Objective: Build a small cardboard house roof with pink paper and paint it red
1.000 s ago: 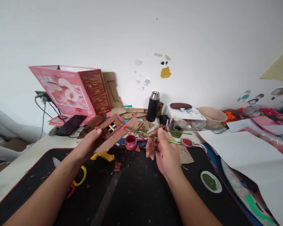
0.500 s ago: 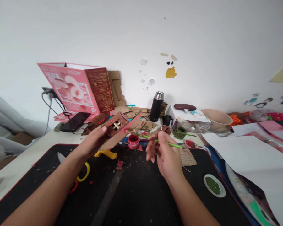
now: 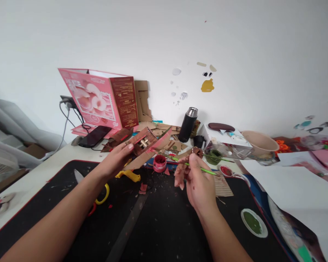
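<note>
My left hand (image 3: 119,158) grips a small cardboard house (image 3: 146,140), brown-walled with a pale crossed window frame. Its flat cardboard edge slants up to the right and carries pink paint. In my right hand (image 3: 198,178) is a slim green paintbrush (image 3: 204,170), pinched between thumb and fingers, its tip end pointing left towards the house. Whether the bristles touch the cardboard I cannot tell. Just below the house stands an open jar of red paint (image 3: 159,163). Behind my right fingers lies a second thin stick, perhaps another brush, reaching right.
Scissors (image 3: 102,194) and a yellow-handled tool (image 3: 129,175) lie on the black mat (image 3: 164,225), beside a long dark ruler (image 3: 128,227). A lid of green paint (image 3: 253,222) sits at right. Behind stand a black flask (image 3: 188,125), a phone (image 3: 94,136) and a pink box (image 3: 94,98).
The view has swung slightly left, so everything sits further right in the picture. Both hands keep their holds on the house and the paintbrush.
</note>
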Demonstrator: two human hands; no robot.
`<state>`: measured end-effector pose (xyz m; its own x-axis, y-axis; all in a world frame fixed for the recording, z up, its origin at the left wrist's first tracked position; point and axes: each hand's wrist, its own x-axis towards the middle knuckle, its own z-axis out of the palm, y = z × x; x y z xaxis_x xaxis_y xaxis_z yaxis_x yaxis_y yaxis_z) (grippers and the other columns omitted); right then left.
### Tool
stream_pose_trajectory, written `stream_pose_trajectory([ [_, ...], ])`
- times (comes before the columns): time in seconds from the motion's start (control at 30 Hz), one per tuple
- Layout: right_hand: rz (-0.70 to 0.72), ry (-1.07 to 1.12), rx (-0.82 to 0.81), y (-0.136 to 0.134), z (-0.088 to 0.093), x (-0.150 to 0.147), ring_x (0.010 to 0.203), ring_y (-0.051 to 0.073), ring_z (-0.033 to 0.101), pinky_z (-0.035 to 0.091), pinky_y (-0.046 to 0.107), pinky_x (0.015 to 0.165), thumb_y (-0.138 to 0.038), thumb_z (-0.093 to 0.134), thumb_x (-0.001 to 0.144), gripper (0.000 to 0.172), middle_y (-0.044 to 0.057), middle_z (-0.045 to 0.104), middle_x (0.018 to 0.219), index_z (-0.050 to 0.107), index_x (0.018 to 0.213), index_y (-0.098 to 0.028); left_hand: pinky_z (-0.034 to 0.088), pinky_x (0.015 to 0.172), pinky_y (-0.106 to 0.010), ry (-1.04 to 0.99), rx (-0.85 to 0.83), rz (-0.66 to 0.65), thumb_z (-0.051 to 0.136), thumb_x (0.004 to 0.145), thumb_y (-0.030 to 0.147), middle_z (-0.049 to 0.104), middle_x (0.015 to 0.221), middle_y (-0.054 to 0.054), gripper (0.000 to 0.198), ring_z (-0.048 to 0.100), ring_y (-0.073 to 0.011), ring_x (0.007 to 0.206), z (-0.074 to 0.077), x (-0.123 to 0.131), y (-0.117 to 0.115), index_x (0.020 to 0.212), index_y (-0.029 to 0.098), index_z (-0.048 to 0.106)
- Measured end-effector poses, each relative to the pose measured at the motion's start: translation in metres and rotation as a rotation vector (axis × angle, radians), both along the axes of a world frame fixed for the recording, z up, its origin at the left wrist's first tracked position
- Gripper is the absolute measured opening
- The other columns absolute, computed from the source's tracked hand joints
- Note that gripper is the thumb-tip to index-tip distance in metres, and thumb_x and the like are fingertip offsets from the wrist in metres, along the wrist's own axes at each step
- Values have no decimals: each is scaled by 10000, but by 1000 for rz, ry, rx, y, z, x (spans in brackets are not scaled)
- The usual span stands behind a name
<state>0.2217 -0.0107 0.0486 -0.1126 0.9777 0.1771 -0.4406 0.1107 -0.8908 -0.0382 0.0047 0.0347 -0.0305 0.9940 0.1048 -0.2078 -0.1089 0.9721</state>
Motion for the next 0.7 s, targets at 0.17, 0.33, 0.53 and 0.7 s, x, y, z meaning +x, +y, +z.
stream_pose_trajectory([
  [0.17,60,-9,18,-3,0,-4,380,119,613,377,165,329,-620,757,950,455,13,700,606,737,854,-176,567,1013,-409,-31,-27,3,837,792,648,817,1208,-139,570,743,-378,1173,-1,2,-1,1156,209,824],
  [0.33,143,-26,20,-7,-1,-9,388,129,643,382,159,336,-604,742,971,442,22,714,611,746,855,-178,539,1084,-467,-70,-4,-35,853,782,646,801,1260,-161,671,735,-390,1200,4,6,-2,1247,166,797],
  [0.53,112,-20,41,-7,-4,-8,404,135,656,388,164,339,-605,731,978,449,36,732,632,746,863,-171,536,1071,-475,-26,-1,-47,814,814,675,797,1276,-158,679,723,-386,1212,4,4,-2,1263,166,785],
  [0.7,25,-38,45,-4,-6,-3,426,131,647,390,175,345,-600,702,1003,441,25,715,642,721,899,-172,546,1032,-442,39,-16,9,828,766,721,809,1240,-143,675,710,-388,1216,5,3,-3,1167,178,820],
])
